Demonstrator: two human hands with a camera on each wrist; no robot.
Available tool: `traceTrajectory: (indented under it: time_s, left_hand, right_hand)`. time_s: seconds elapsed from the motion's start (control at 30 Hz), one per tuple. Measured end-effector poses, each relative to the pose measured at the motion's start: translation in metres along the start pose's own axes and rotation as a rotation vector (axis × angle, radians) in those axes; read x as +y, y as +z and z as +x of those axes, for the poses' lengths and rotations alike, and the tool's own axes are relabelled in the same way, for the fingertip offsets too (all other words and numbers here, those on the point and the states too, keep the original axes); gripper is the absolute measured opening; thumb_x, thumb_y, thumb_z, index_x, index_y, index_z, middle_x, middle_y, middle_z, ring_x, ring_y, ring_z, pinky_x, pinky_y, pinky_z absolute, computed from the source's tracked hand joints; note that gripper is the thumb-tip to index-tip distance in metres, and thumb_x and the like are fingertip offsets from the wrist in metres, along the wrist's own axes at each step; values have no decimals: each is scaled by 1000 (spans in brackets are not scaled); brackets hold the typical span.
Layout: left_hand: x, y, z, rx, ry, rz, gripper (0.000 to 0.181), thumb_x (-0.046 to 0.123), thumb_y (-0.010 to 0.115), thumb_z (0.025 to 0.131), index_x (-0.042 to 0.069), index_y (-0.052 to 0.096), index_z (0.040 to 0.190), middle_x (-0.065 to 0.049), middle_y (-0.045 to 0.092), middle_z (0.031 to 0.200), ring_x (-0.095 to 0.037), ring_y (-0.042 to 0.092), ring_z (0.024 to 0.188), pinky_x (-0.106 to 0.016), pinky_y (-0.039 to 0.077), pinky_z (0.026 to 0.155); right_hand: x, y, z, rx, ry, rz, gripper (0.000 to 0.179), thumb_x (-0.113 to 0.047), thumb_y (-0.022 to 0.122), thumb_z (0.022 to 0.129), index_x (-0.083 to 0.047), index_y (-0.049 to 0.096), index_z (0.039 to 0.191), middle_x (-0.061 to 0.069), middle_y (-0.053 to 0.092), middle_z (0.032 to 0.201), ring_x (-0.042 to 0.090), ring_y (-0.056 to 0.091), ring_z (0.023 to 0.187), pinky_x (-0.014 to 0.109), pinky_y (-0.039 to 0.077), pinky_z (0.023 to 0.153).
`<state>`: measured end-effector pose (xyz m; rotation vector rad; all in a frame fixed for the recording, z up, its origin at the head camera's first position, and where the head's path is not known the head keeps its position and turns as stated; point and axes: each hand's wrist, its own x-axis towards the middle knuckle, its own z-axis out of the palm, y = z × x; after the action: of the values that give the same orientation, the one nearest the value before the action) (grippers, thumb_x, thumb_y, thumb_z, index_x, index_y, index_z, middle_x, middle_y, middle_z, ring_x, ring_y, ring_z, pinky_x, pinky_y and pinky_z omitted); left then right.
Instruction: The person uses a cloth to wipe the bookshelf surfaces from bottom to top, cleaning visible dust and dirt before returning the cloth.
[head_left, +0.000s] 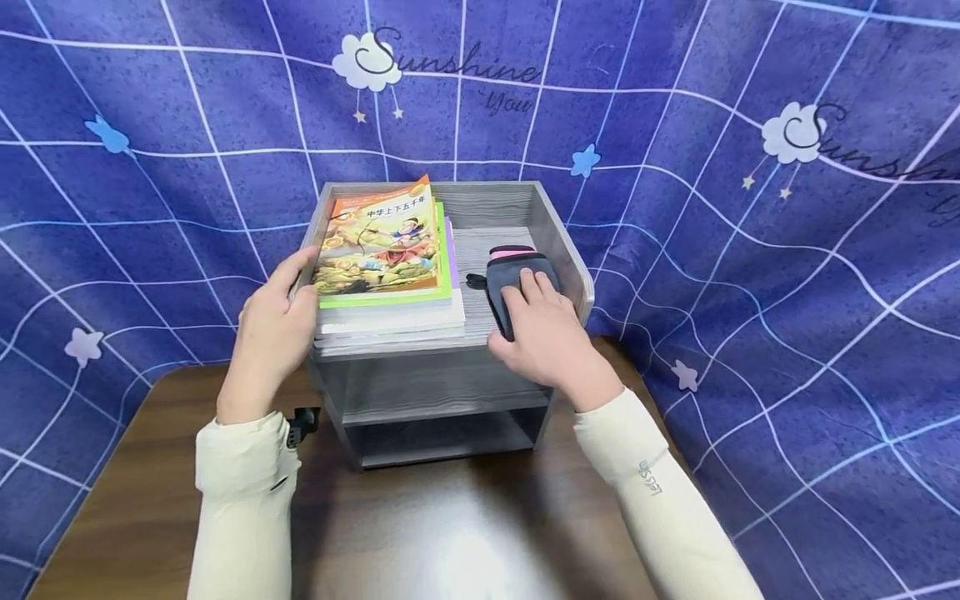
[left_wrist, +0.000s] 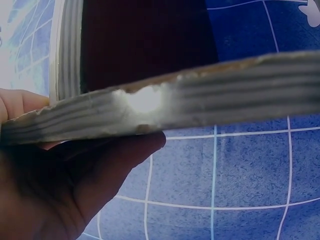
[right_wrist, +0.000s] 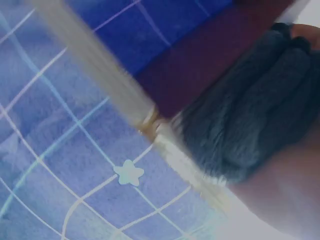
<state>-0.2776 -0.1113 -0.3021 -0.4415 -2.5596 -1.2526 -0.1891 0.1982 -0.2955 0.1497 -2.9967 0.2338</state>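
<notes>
My left hand (head_left: 273,333) grips the left side panel of a small grey wood-grain shelf (head_left: 442,404). In the left wrist view the thumb lies along one face of the panel edge (left_wrist: 210,97), with fingers on the other. Beside this hand a stack of books (head_left: 382,250) lies flat in the top compartment, a colourful cover uppermost. At the compartment's right side my right hand (head_left: 543,333) holds a dark grey fabric pouch (head_left: 501,271) from above, fingers over its front. Something pink shows at its top opening, and a black tab sticks out left. In the right wrist view the pouch (right_wrist: 250,105) is close beside the panel edge.
The shelf stands on a brown wooden table (head_left: 442,533), with lower compartments below the top one. A blue curtain (head_left: 225,100) with white grid lines, clouds and stars hangs behind and on both sides. The shelf's right side panel (head_left: 566,242) rises beside the pouch.
</notes>
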Motion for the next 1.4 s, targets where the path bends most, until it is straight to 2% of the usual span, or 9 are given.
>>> traceTrajectory:
  time_s: [0.13, 0.23, 0.37, 0.5, 0.73, 0.9, 1.07, 1.2, 1.4]
  left_hand:
    - [1, 2, 1, 0, 9, 1, 52, 28, 39, 101, 26, 47, 152, -14, 48, 151, -39, 43, 137, -64, 34, 103]
    - [1, 2, 1, 6, 8, 2, 52, 26, 40, 100, 26, 48, 152, -15, 48, 150, -40, 45, 135, -64, 35, 102]
    - [1, 1, 0, 5, 4, 2, 52, 26, 39, 100, 26, 48, 152, -16, 48, 150, -40, 46, 134, -64, 36, 100]
    - [0, -1, 0, 4, 5, 0, 53, 26, 39, 100, 26, 48, 152, -14, 48, 151, -40, 45, 135, -64, 35, 102]
    - [-1, -4, 0, 13, 21, 1, 53, 26, 38, 99, 27, 49, 151, -11, 48, 151, -40, 44, 136, -65, 34, 101]
    - [1, 0, 0, 22, 35, 5, 54, 23, 39, 98, 25, 50, 150, -15, 50, 148, -45, 48, 131, -66, 37, 95]
    - [1, 1, -1, 30, 30, 15, 53, 23, 40, 98, 25, 50, 150, -16, 52, 147, -48, 50, 128, -66, 38, 93]
    - [1, -1, -1, 39, 34, 20, 54, 22, 40, 98, 26, 50, 151, -16, 52, 147, -47, 49, 129, -66, 37, 96]
    - [1, 1, 0, 31, 34, 20, 54, 22, 39, 98, 26, 49, 151, -13, 52, 148, -43, 50, 130, -64, 37, 98]
  right_hand:
    - [4, 4, -6, 55, -59, -103, 85, -44, 76, 83, -1, 44, 148, 30, 33, 155, 47, 26, 145, 59, 29, 112]
    - [4, 11, -8, 114, -97, -193, 85, -29, 84, 75, -2, 44, 146, 30, 39, 150, 48, 33, 140, 60, 34, 107]
    - [2, 18, -9, 221, -129, -267, 72, -10, 78, 74, -1, 48, 139, 31, 47, 141, 48, 43, 132, 59, 41, 99]
    - [-2, 18, -16, 275, -153, -286, 61, -7, 74, 77, 0, 51, 133, 31, 52, 135, 48, 49, 126, 59, 44, 95]
    - [-7, 9, -38, 251, -190, -237, 56, -5, 70, 79, 0, 54, 132, 29, 56, 134, 47, 52, 125, 59, 46, 94]
    - [-3, -17, -37, 122, -211, -97, 52, 7, 61, 78, 0, 60, 129, 23, 63, 126, 41, 58, 120, 55, 46, 98]
    - [-10, -58, -10, 82, -162, 5, 39, 8, 61, 80, -3, 61, 117, 15, 68, 102, 37, 65, 96, 53, 50, 88]
    - [-24, -84, 29, 116, -96, 1, 23, -2, 63, 86, -3, 60, 109, 15, 67, 99, 39, 63, 95, 55, 48, 89]
    - [-23, -78, 98, 112, 1, -36, 28, -12, 62, 91, 1, 57, 115, 21, 65, 108, 41, 60, 108, 52, 44, 96]
